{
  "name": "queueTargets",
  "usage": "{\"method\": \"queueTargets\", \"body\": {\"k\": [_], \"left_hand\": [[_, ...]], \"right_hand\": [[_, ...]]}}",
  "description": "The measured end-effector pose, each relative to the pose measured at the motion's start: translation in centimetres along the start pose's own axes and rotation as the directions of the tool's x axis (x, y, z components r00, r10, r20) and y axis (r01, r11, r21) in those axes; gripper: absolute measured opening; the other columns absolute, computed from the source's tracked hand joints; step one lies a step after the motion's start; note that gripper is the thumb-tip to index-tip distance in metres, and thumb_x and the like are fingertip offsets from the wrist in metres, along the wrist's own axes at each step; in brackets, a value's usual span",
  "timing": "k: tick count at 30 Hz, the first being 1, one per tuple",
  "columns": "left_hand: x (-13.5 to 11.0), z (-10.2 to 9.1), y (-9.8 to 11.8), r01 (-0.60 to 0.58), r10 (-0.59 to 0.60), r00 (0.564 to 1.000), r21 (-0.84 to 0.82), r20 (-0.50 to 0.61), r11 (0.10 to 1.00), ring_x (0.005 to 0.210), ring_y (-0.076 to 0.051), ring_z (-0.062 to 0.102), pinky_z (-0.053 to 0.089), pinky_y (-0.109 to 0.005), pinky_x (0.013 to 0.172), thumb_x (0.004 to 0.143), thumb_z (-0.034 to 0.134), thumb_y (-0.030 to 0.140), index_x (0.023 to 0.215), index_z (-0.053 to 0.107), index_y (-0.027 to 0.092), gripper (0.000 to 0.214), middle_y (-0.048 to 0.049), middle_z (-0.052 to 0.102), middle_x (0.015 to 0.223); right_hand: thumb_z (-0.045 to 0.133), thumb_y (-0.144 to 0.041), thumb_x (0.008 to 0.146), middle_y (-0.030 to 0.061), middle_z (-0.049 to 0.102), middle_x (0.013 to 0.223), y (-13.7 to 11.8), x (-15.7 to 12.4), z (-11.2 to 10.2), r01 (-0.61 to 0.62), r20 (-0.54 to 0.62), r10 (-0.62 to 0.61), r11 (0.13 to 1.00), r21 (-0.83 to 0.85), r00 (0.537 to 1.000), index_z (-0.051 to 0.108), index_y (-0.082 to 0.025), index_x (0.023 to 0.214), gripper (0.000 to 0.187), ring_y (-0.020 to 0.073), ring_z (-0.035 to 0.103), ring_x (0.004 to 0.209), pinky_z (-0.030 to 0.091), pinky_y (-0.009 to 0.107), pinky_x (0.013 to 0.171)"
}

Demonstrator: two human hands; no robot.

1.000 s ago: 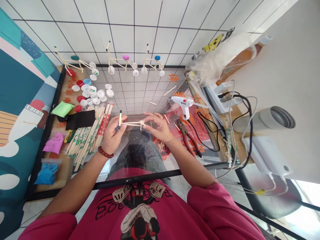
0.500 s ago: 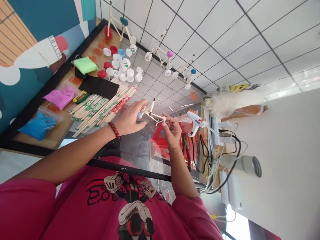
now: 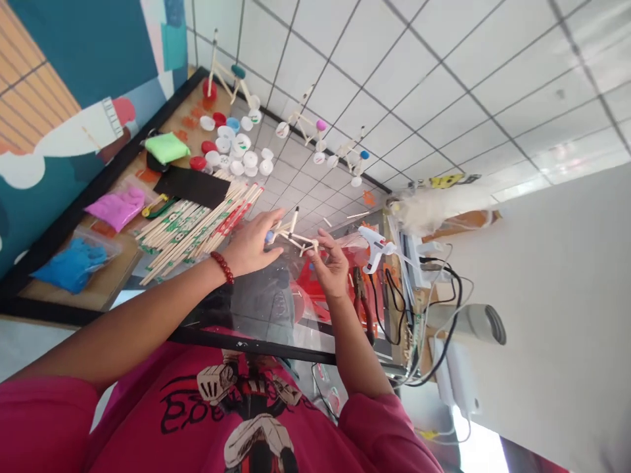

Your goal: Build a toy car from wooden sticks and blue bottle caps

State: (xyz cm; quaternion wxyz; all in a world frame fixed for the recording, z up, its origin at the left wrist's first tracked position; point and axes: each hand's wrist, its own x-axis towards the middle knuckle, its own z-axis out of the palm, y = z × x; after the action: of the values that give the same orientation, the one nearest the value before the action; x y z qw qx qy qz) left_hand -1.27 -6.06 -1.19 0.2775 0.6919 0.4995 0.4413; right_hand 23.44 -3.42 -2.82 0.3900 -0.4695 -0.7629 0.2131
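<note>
A small bicycle-like frame of wooden sticks [image 3: 294,237], with black tips and a lump of blue clay [image 3: 269,236] at its left end, is held above the glass tabletop. My right hand [image 3: 331,268] pinches the frame's right end between thumb and fingers. Around the left end, my left hand [image 3: 254,246] has thumb and fingers apart, close to the blue clay; whether it touches is unclear. A red bead bracelet circles my left wrist.
Chopsticks [image 3: 197,230], white caps [image 3: 250,159] and bags of pink clay [image 3: 116,207] and blue clay [image 3: 73,263] lie leftward. Finished-looking stick models [image 3: 300,121] stand along the far edge. A white glue gun [image 3: 375,248], pliers [image 3: 363,302] and cables [image 3: 394,299] are rightward.
The camera view has shifted, so the whole scene sits slightly lower and further left. Both hands keep nearly the same pose around the stick frame.
</note>
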Motion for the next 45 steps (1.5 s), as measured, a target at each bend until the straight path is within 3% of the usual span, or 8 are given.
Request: {"method": "queueTargets", "body": {"k": [5, 9, 15, 20, 27, 31, 36, 45], "left_hand": [[0.3, -0.3, -0.6, -0.014, 0.013, 1.000, 0.057, 0.009, 0.998, 0.124, -0.031, 0.065, 0.054, -0.049, 0.105, 0.081, 0.072, 0.024, 0.149, 0.045, 0.020, 0.073, -0.0149, 0.064, 0.137], [0.4, -0.4, -0.8, 0.000, -0.001, 1.000, 0.071, 0.014, 0.997, 0.125, -0.032, 0.064, 0.053, -0.052, 0.107, 0.081, 0.073, 0.032, 0.150, 0.044, 0.022, 0.076, -0.0141, 0.064, 0.137], [0.4, -0.4, -1.3, 0.025, -0.025, 0.999, -0.004, 0.021, 1.000, 0.134, -0.034, 0.059, 0.048, -0.055, 0.113, 0.075, 0.081, 0.045, 0.155, 0.038, 0.024, 0.094, -0.0185, 0.056, 0.148], [0.7, -0.6, -1.8, -0.030, 0.033, 0.999, -0.130, 0.021, 0.991, 0.145, -0.034, 0.049, 0.040, -0.056, 0.119, 0.073, 0.082, 0.049, 0.158, 0.031, 0.022, 0.103, -0.0223, 0.048, 0.155], [1.0, -1.6, -2.0, -0.067, 0.057, 0.986, 0.055, 0.159, 0.996, 0.149, -0.037, 0.044, 0.040, -0.058, 0.118, 0.069, 0.084, 0.040, 0.162, 0.023, 0.023, 0.112, -0.0218, 0.043, 0.159], [1.5, -2.3, -2.7, -0.043, 0.036, 0.968, 0.020, 0.248, 0.999, 0.147, -0.040, 0.046, 0.040, -0.059, 0.118, 0.062, 0.089, 0.042, 0.164, 0.017, 0.023, 0.127, -0.0243, 0.040, 0.161], [1.8, -2.5, -2.2, 0.026, -0.039, 0.951, 0.048, 0.307, 0.999, 0.148, -0.035, 0.045, 0.036, -0.055, 0.121, 0.069, 0.084, 0.038, 0.165, 0.010, 0.022, 0.122, -0.0192, 0.050, 0.155], [1.5, -1.9, -1.1, 0.128, -0.143, 0.950, 0.074, 0.276, 0.989, 0.143, -0.030, 0.052, 0.044, -0.045, 0.115, 0.072, 0.078, 0.029, 0.164, 0.014, 0.021, 0.112, -0.0175, 0.056, 0.152]], "right_hand": [[0.080, -0.053, 0.081, 0.0117, 0.074, 0.124, -0.7, 0.5, -0.7, 0.067, 0.013, -0.067, 0.996, 0.054, 0.998, 0.064, -0.028, 0.129, 0.056, 0.0314, 0.053, 0.142, 0.036, 0.057, 0.121], [0.088, -0.058, 0.070, 0.0153, 0.062, 0.146, -1.1, 1.3, -3.2, 0.079, 0.113, -0.097, 0.985, 0.155, 0.989, 0.055, -0.026, 0.144, 0.087, 0.0338, 0.042, 0.151, 0.030, 0.056, 0.125], [0.074, -0.058, 0.084, 0.0132, 0.062, 0.147, -0.5, 1.6, -6.1, -0.007, 0.137, -0.041, 0.943, 0.334, 0.990, 0.054, -0.025, 0.146, 0.073, 0.0296, 0.054, 0.142, 0.037, 0.052, 0.122], [0.083, -0.050, 0.075, 0.0160, 0.055, 0.154, 0.5, 1.9, -6.0, 0.033, 0.215, -0.091, 0.966, 0.258, 0.972, 0.054, -0.022, 0.146, 0.082, 0.0311, 0.047, 0.147, 0.031, 0.053, 0.125], [0.096, -0.037, 0.058, 0.0192, 0.045, 0.161, 2.4, 1.9, -5.1, 0.040, 0.318, -0.102, 0.980, 0.195, 0.942, 0.044, -0.021, 0.155, 0.111, 0.0326, 0.043, 0.151, 0.030, 0.052, 0.126], [0.098, -0.037, 0.054, 0.0221, 0.043, 0.161, 3.7, 1.8, -4.9, 0.017, 0.333, -0.091, 0.975, 0.220, 0.939, 0.030, -0.020, 0.162, 0.129, 0.0322, 0.041, 0.152, 0.028, 0.052, 0.126], [0.096, -0.038, 0.059, 0.0200, 0.049, 0.157, 3.9, 1.9, -4.7, -0.032, 0.393, -0.063, 0.973, 0.231, 0.917, 0.023, -0.020, 0.164, 0.130, 0.0312, 0.044, 0.150, 0.026, 0.050, 0.127], [0.095, -0.040, 0.061, 0.0177, 0.048, 0.158, 3.8, 1.8, -4.3, -0.072, 0.378, -0.027, 0.967, 0.246, 0.925, 0.028, -0.020, 0.164, 0.124, 0.0323, 0.043, 0.150, 0.027, 0.050, 0.127]]}}
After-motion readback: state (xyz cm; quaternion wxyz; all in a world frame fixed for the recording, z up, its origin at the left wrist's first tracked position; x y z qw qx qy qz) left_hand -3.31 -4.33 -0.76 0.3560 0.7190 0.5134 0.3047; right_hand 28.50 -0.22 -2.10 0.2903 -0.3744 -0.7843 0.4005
